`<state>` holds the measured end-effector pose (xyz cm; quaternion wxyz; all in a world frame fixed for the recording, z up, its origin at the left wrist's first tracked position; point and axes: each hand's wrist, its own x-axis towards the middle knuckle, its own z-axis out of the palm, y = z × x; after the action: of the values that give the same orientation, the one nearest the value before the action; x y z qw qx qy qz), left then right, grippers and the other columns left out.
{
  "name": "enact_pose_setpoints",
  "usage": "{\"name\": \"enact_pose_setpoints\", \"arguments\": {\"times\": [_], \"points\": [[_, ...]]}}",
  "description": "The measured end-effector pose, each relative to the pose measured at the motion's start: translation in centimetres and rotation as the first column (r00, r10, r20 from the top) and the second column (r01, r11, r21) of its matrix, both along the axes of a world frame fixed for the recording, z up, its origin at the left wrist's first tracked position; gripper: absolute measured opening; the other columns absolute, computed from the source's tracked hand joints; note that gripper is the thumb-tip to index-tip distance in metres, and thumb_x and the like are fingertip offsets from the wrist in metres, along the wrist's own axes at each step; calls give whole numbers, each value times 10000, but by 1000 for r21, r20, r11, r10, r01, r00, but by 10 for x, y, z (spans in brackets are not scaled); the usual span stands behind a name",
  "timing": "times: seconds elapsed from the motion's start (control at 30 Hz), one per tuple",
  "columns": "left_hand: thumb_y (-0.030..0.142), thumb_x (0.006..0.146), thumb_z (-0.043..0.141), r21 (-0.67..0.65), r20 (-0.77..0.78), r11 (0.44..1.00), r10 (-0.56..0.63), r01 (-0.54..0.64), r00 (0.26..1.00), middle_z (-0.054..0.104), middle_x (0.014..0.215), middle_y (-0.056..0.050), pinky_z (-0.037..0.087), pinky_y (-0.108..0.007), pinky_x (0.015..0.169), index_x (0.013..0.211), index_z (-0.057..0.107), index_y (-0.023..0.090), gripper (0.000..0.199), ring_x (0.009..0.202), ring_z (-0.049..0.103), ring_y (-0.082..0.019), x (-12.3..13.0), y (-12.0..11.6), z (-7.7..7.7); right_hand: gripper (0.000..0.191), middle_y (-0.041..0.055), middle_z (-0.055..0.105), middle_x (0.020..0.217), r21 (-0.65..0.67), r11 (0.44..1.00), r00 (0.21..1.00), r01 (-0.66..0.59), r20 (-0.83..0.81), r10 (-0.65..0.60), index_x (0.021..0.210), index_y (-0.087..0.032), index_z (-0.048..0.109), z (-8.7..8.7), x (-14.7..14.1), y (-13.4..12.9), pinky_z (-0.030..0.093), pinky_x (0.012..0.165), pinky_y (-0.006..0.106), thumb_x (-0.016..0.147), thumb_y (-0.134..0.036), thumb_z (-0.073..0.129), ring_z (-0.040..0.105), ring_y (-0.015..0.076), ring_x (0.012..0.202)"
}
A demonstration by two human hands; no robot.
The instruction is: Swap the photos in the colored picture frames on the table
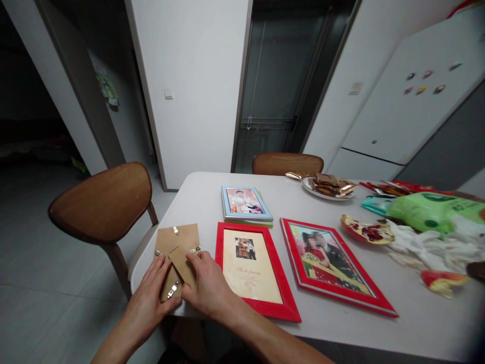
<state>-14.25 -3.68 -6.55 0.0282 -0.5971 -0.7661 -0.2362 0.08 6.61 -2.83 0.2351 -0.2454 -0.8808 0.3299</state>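
brown board, fitted with silver clips (173, 289), is laid at the near left corner of the white table (326, 323); this backing board (185, 237) is touched by both hands. a stand flap (184, 267) of the same brown is seen lying slantwise across it. the board's left side is covered by the fingers of the left hand (151, 290), while the thumb is set at its near edge. by the right hand (210, 283), the flap and the board's right side are touched, with the forefinger bent above and the thumb below. whether the board is pinched or only pressed by either hand cannot be told.

just right of the board, a plain red frame (279, 275) is laid flat, with a cream insert (250, 275) shown in it. beyond that, a light blue frame (225, 203) is stacked on something green-edged. farther right, a silver-lined red frame (341, 295) is set at an angle, filled with a picture of two people. past it, a cut piece of red fruit (367, 231) is seen near a green package (432, 210), and wrapped packets (329, 184) are heaped on a plate (309, 191).
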Motion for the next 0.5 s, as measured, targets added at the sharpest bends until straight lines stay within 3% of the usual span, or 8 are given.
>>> {"name": "enact_pose_setpoints", "arguments": {"times": [0.1,0.27,0.37,0.5], "points": [[307,649,613,86,-53,993,-79,84,995,273,1352,-143,289,-461,975,1274,256,176,732,1237,233,-287,5,3,14,545,86,464,1037,-9,1000,995,8,-102,-9,1135,-157,441,17,10,1,395,834,313,598,-178,531,456,179,941],[267,701,566,179,-60,965,-186,194,981,248,1366,-127,261,-465,994,1288,233,187,679,1255,189,-273,35,21,42,471,72,490,1048,26,997,987,69,-144,-65,1081,-170,493,44,52,15,379,876,341,611,-171,521,470,168,962],[269,672,607,136,57,954,-275,265,960,264,1355,-145,273,-482,983,1274,269,181,697,1248,206,-278,63,39,38,439,74,519,1032,18,986,985,163,-63,-162,1044,-186,526,41,85,25,387,866,369,605,-170,516,492,184,951],[245,611,663,47,220,933,-359,358,907,275,1340,-181,265,-505,977,1250,319,156,731,1241,219,-285,96,61,23,432,82,552,1018,13,957,955,291,49,-291,1020,-180,553,22,121,35,389,867,375,591,-183,499,509,201,946]]}}
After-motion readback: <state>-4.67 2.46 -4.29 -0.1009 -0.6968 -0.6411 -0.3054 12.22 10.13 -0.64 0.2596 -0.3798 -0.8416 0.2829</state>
